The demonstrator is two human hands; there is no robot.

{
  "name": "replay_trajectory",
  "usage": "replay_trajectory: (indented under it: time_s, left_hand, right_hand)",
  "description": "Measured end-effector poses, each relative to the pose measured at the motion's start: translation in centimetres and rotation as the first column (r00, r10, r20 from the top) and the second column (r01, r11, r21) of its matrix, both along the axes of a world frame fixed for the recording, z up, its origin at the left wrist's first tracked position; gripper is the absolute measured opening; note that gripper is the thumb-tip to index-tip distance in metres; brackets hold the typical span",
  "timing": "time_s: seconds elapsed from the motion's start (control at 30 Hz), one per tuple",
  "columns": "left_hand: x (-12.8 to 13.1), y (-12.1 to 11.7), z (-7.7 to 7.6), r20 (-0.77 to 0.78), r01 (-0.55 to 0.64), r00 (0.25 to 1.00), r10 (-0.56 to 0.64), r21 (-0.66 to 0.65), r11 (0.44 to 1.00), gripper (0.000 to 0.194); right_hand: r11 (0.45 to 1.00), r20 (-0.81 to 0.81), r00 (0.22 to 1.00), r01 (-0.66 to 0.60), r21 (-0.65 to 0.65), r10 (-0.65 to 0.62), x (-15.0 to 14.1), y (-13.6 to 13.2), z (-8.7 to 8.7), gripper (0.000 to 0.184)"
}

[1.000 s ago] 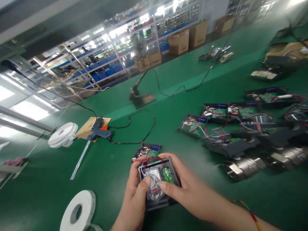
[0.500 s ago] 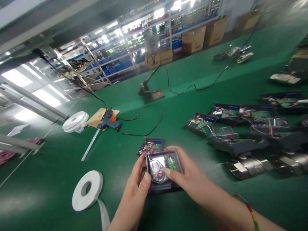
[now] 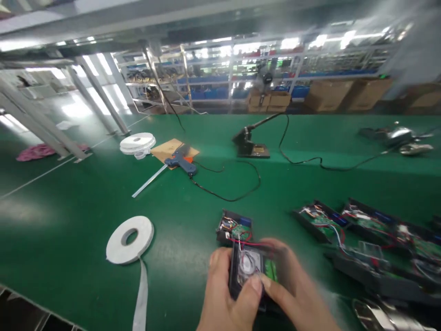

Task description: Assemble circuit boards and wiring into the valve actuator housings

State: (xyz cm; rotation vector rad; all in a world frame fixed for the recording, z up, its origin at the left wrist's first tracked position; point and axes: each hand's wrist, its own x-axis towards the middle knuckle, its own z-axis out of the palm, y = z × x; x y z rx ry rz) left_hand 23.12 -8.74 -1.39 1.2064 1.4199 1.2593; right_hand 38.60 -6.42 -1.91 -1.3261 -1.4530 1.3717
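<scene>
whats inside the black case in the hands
The black case holds a clear, rounded part and, to its right, a green part. The left hand and right hand cover the near portion; what lies under them cannot be seen.

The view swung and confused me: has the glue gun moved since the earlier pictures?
No: the glue gun still lies across the cardboard, beside the farther white roll; the view shifted.

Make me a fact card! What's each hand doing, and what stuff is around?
Left hand: fingers on the left side of a black case, thumb over its insides
Right hand: blurred, gripping the same case from the right
Inside case: wires, a green part
Beyond it: another open case with a circuit board
Leftward: white tape roll; glue gun partly on cardboard
Rightward: more open cases with wires
</scene>
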Motion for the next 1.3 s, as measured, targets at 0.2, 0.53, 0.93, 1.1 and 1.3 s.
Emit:
replay_trajectory:
  time_s: [0.2, 0.53, 0.93, 1.1, 1.3]
  left_hand:
    - [-0.4, 0.0, -0.2, 0.08, 0.059, 0.995, -0.063, 0.044, 0.997, 0.051]
    - [-2.1, 0.6, 0.5, 0.066, 0.19, 0.978, -0.196, 0.085, 0.978, 0.07]
    - [-1.5, 0.3, -0.3, 0.097, 0.145, 0.983, -0.153, 0.086, 0.986, 0.052]
    - [-1.2, 0.3, -0.6, 0.091, 0.119, 0.988, -0.128, 0.103, 0.988, 0.053]
    - [-1.2, 0.3, -1.2, 0.057, 0.106, 0.992, -0.113, 0.112, 0.988, 0.057]
  right_hand:
    - [0.992, 0.022, 0.994, 0.105, -0.07, -0.104, 0.1, 0.2, 0.1, 0.046]
    - [0.98, 0.077, 0.977, 0.2, 0.02, -0.201, -1.4, 0.6, 1.3, 0.049]
    - [0.981, 0.092, 0.976, 0.196, 0.011, -0.196, -2.0, 0.2, 2.1, 0.045]
    - [0.958, -0.004, 0.959, 0.282, -0.047, -0.283, -2.7, -0.1, 2.1, 0.044]
    - [0.955, -0.078, 0.952, 0.292, -0.045, -0.295, -2.8, 0.0, 2.1, 0.043]
